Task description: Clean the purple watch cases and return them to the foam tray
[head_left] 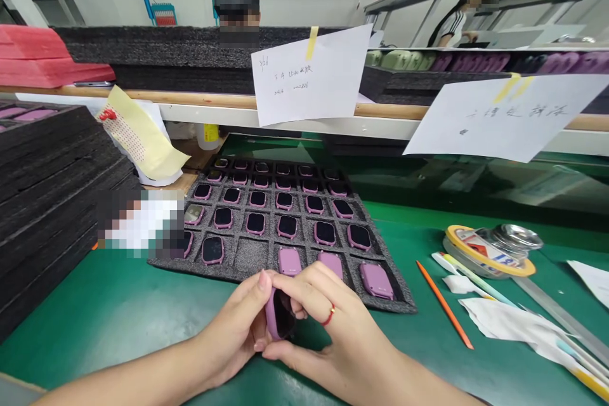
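Between my two hands, just in front of the foam tray's near edge, a purple smartwatch case (280, 315) with a dark screen is held tilted on its side. My left hand (238, 323) grips its left side, thumb on top. My right hand (323, 317), with a red ring on one finger, closes round the right side and top edge. The black foam tray (252, 258) behind holds rows of similar watch cases, most with dark screens up. In its front row a few lie purple back up, such as the watch case (377, 280) at right; one pocket there is bare.
An orange stick (445, 304), white cloth (509, 323), toothbrush (476, 276) and yellow-rimmed round container (490, 250) lie at right. Stacked black foam trays (57, 203) stand at left. A shelf edge (333, 119) with taped papers crosses behind; two people are beyond.
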A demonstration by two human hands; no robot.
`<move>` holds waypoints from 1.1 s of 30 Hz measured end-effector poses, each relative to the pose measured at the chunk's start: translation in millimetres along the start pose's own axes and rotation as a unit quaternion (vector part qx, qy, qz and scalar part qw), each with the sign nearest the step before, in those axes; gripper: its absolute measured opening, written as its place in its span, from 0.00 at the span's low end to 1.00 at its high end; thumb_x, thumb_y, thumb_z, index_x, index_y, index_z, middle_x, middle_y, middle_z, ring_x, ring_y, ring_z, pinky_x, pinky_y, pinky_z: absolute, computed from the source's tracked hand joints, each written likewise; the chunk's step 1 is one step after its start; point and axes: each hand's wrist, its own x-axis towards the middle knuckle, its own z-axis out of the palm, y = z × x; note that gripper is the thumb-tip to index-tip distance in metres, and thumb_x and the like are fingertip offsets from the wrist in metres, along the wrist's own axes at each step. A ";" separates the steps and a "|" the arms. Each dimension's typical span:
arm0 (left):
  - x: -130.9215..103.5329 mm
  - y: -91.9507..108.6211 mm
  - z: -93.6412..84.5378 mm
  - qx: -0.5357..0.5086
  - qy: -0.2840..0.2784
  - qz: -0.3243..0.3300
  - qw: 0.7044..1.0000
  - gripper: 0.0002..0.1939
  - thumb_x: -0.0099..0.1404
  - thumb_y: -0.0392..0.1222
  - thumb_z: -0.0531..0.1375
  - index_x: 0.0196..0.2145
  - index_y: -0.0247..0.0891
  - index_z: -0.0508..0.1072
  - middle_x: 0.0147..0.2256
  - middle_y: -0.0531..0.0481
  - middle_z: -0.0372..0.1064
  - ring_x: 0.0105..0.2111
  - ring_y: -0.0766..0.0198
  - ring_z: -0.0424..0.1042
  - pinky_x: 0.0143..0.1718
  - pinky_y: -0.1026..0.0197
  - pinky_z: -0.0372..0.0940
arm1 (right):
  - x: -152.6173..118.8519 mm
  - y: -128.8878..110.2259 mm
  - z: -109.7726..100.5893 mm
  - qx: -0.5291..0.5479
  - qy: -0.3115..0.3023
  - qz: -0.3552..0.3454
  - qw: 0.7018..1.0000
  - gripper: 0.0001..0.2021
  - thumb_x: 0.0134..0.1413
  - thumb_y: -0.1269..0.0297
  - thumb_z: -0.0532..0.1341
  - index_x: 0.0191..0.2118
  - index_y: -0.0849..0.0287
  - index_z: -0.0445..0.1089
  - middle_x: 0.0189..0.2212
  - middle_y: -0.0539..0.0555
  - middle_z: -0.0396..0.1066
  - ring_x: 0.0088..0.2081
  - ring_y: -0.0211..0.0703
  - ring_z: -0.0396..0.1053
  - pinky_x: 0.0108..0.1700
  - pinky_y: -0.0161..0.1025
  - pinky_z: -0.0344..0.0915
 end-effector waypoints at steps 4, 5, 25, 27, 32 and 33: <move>-1.6 0.6 -2.2 -0.038 0.009 -0.027 0.999 0.31 0.54 0.70 0.66 0.32 0.34 0.74 0.25 0.54 0.65 0.18 0.75 0.55 0.17 0.70 0.45 | 4.9 0.6 -7.4 0.064 0.028 -0.012 0.997 0.30 0.48 0.68 0.74 0.56 0.54 0.63 0.40 0.51 0.74 0.38 0.43 0.70 0.43 0.43 0.67; -2.3 1.9 -2.2 -0.053 0.003 -0.042 0.998 0.31 0.55 0.70 0.65 0.32 0.34 0.74 0.24 0.55 0.64 0.17 0.76 0.54 0.17 0.70 0.45 | 6.2 1.0 -9.3 0.071 0.033 -0.016 0.997 0.31 0.48 0.69 0.74 0.56 0.54 0.63 0.42 0.52 0.75 0.40 0.44 0.71 0.45 0.43 0.67; 5.5 -4.7 0.0 0.085 0.038 -0.087 0.992 0.26 0.58 0.67 0.60 0.28 0.39 0.65 0.22 0.53 0.66 0.16 0.73 0.52 0.17 0.68 0.44 | 26.3 23.4 -5.0 -0.022 0.061 0.045 0.997 0.19 0.50 0.69 0.66 0.49 0.57 0.68 0.41 0.55 0.74 0.42 0.48 0.72 0.46 0.47 0.69; 4.7 -7.9 1.4 0.219 0.012 -0.112 0.969 0.22 0.57 0.63 0.62 0.27 0.41 0.63 0.27 0.49 0.72 0.17 0.71 0.56 0.18 0.66 0.50 | 37.0 33.3 5.8 -0.052 0.043 0.071 0.995 0.16 0.50 0.67 0.66 0.47 0.58 0.70 0.41 0.56 0.75 0.43 0.50 0.72 0.47 0.49 0.70; -8.2 -2.0 10.6 0.376 -0.052 -0.115 0.918 0.10 0.61 0.48 0.63 0.24 0.45 0.73 0.26 0.50 0.72 0.21 0.64 0.61 0.23 0.61 0.56 | 47.7 42.9 37.6 -0.101 -0.011 0.074 0.992 0.19 0.51 0.65 0.69 0.49 0.62 0.74 0.46 0.61 0.75 0.49 0.57 0.72 0.53 0.58 0.69; -11.3 2.0 10.7 0.403 -0.053 -0.101 0.908 0.08 0.62 0.46 0.62 0.25 0.45 0.76 0.25 0.50 0.71 0.22 0.63 0.62 0.24 0.60 0.56 | 46.2 42.5 39.1 -0.106 -0.015 0.075 0.991 0.19 0.52 0.65 0.69 0.50 0.62 0.74 0.47 0.62 0.75 0.50 0.57 0.72 0.54 0.57 0.69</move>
